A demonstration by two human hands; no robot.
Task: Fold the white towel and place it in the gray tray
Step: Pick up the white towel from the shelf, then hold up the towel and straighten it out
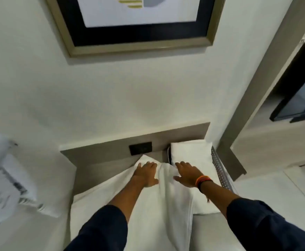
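Note:
A white towel point(163, 205) lies spread lengthwise on a grey table top, reaching from the near edge to the back panel. My left hand point(145, 173) rests flat on the towel's far end, fingers spread. My right hand point(187, 173) lies palm down beside it, at the towel's right edge, partly over the folded white towels point(189, 153) stacked in the gray perforated tray point(220, 171) on the right. Whether either hand pinches cloth is not visible.
A black wall socket point(140, 148) sits on the grey back panel behind the towel. A framed picture point(139, 24) hangs above. A bed with a pillow and a printed card point(1, 196) lies left. A dark screen point(300, 98) stands at right.

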